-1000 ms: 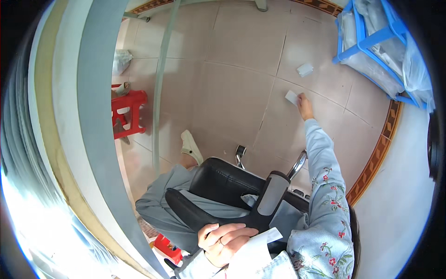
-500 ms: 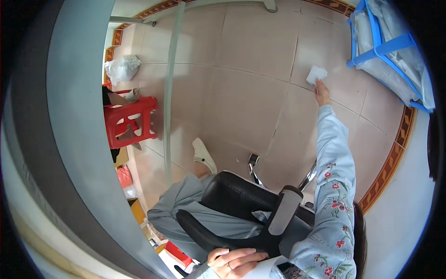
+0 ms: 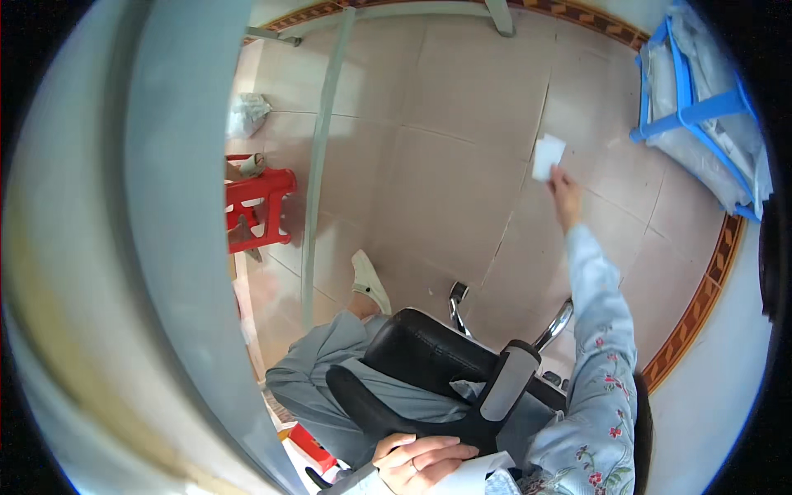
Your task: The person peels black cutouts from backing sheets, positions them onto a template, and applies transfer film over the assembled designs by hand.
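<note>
white paper (image 3: 548, 157) pinched at right hand (image 3: 565, 196) fingertips.

Left hand (image 3: 421, 460) partly cut by lower edge; white sheet (image 3: 474, 477) under it ran out of frame. Right hand (image 3: 565, 194) fingertips hidden behind white paper (image 3: 548, 157).

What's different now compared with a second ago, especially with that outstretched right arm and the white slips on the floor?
The right hand, which was touching a white slip on the tiled floor, now holds a white paper slip in its fingers. The second slip seen on the floor earlier is no longer visible. The left hand stays low by the black chair, resting on white paper.
</note>
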`<action>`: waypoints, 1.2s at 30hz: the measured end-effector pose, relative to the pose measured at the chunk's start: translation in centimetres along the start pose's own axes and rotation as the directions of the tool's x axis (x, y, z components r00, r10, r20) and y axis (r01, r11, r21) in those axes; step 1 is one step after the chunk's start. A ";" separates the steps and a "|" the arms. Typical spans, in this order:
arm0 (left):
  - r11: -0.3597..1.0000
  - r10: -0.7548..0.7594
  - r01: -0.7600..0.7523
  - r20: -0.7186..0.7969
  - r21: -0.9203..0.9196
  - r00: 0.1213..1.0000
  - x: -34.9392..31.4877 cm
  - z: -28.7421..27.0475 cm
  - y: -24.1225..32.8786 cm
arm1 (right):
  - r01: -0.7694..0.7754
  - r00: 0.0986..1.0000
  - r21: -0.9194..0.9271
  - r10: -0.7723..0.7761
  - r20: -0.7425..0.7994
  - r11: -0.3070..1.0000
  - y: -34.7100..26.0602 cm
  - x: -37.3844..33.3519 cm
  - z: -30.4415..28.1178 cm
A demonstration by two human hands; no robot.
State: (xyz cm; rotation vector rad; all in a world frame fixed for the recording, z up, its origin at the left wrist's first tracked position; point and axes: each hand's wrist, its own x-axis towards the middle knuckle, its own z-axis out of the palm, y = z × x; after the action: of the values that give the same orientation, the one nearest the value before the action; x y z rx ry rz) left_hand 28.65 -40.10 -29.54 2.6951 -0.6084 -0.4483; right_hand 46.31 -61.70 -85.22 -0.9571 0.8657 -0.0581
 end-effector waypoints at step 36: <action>0.302 -0.362 -0.234 -0.338 -0.924 0.869 -17.9 -7.1 1.7 | 0.941 -0.328 0.333 -0.077 0.942 0.065 -37.0 -60.9 16.9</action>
State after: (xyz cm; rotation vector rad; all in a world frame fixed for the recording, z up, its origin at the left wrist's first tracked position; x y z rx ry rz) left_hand 15.32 -31.53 -18.50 1.4829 0.0254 -0.0325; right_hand 28.34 -47.77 -15.63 -1.8731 -1.3343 -0.1544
